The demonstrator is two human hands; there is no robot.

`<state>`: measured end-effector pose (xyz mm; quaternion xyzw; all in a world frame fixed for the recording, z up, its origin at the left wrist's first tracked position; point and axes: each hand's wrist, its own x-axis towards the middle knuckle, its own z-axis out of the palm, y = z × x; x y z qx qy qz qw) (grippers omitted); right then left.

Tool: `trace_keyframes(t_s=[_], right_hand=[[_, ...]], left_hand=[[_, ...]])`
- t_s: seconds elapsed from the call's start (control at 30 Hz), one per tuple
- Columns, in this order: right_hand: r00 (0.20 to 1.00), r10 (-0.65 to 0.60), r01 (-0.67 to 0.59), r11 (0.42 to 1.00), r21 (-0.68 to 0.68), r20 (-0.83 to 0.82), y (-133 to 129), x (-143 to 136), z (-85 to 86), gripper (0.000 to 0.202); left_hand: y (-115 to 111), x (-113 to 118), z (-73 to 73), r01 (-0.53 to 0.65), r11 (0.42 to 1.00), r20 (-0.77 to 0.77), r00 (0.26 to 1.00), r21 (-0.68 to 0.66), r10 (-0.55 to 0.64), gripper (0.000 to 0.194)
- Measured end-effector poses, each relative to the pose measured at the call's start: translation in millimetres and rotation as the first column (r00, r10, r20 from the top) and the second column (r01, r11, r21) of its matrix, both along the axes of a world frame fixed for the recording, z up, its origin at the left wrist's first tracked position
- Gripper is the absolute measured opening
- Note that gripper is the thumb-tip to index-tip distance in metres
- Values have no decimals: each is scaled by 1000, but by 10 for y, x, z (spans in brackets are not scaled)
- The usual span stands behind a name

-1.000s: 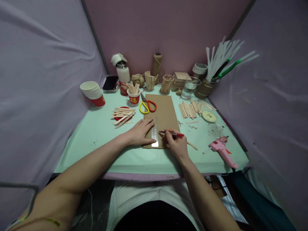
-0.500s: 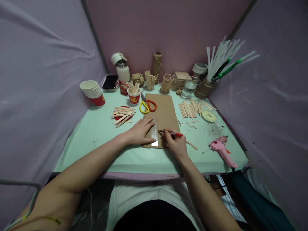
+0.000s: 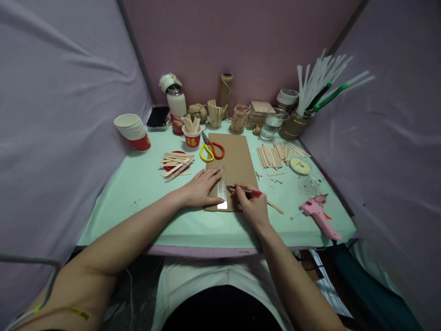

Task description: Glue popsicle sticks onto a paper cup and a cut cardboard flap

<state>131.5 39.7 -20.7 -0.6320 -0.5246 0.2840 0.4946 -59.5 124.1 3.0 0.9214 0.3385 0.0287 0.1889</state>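
Observation:
A sheet of brown cardboard lies flat on the table, with a short metallic ruler lengthwise on it. My left hand rests flat with spread fingers, its fingertips and thumb pressing the ruler against the cardboard. In the fingers of my right hand is a red pen, gripped for writing. The pen's tip points left, close beside the ruler's right edge; whether it touches the cardboard I cannot tell. Scissors with one yellow and one orange handle lie across the cardboard's upper left edge.
Loose craft sticks lie on a red dish at left and in a pile at right. A pink glue gun lies near the right edge. Stacked paper cups, a stick-filled cup and a water cup stand further back.

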Motion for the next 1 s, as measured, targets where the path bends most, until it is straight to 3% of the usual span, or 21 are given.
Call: trace_keyframes(t_s=[1.0], right_hand=[[1000, 1, -1, 1000, 27, 9, -3, -14, 22, 24]], left_hand=[[15, -12, -28, 6, 1000, 13, 1000, 6, -7, 88]])
